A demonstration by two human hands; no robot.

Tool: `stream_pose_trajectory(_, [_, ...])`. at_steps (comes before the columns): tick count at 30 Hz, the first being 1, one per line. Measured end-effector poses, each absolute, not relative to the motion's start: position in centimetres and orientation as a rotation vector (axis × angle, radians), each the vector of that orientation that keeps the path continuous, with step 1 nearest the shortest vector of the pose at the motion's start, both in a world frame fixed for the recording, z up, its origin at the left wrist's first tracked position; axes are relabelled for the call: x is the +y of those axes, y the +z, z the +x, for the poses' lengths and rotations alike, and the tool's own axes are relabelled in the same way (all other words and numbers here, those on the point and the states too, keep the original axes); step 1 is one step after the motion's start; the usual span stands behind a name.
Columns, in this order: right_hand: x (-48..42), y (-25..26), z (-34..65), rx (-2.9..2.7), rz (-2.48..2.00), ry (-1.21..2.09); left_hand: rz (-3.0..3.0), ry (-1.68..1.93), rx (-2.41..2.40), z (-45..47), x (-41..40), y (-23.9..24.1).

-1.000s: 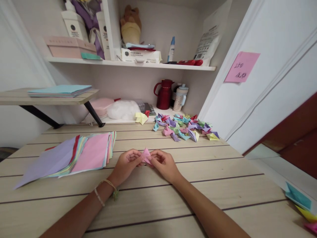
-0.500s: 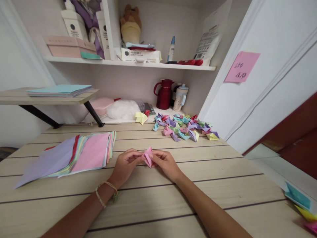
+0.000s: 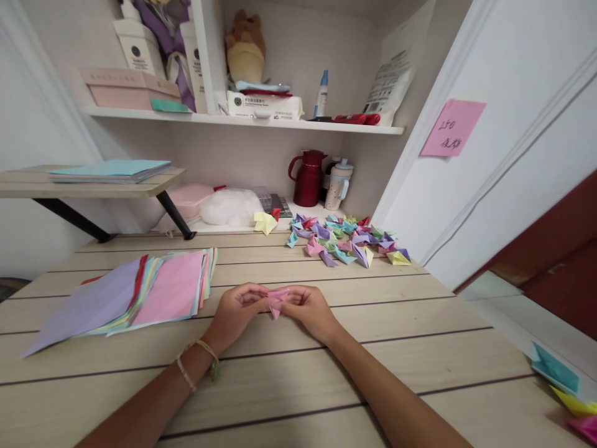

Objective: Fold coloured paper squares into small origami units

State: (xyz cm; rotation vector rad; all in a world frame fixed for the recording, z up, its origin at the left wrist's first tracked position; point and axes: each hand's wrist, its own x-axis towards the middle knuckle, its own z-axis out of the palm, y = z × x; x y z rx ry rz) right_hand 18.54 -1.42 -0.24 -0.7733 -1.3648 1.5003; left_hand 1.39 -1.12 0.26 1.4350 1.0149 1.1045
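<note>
My left hand (image 3: 237, 311) and my right hand (image 3: 308, 308) meet over the middle of the wooden table (image 3: 298, 373). Both pinch a small folded pink paper piece (image 3: 277, 300) between their fingertips, just above the tabletop. A fanned stack of coloured paper sheets (image 3: 140, 292) lies to the left of my left hand. Beyond my hands, towards the back right, lies a heap of several folded paper pieces (image 3: 347, 239) in many colours.
A red jug (image 3: 308, 177) and a white cup (image 3: 338, 183) stand at the back. A low side shelf (image 3: 93, 183) carries blue paper at the left. A pink note (image 3: 452, 127) sticks on the white wall at right. Loose folded papers (image 3: 566, 389) lie at the table's right edge.
The pink piece stood up as a point between my fingers; now it is turned and pressed flatter, lower between both hands. My hands have stayed in place.
</note>
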Motion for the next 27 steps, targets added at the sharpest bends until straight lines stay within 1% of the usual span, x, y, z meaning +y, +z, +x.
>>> stream_pose_trajectory(7, [-1.18, -0.68, 18.48, -1.266, -0.840, 1.488, 1.457, 1.153, 1.102, 1.52, -0.98, 0.24])
stream_pose_trajectory(13, [-1.41, -0.65, 17.91, -1.214, -0.877, 1.430, 1.503, 1.294, 1.200, 1.62, -1.08, 0.07])
stream_pose_trajectory(16, [-1.36, -0.89, 17.58, -1.161, -0.883, 1.387, 1.597, 1.206, 1.250, 1.67, -1.35, 0.20])
stream_pose_trajectory(21, [-1.22, -1.19, 17.58, -1.077, -0.893, 1.317, 1.565, 1.096, 1.110, 1.84, -1.64, 0.29])
stream_pose_trajectory(24, [-1.24, -1.21, 17.59, -1.082, -0.916, 1.281, 1.485, 1.093, 1.106, 1.77, -1.42, 0.18])
stream_pose_trajectory(27, [-1.23, -1.20, 17.52, -1.114, -0.886, 1.314, 1.404, 1.123, 1.139, 1.61, -1.05, 0.13])
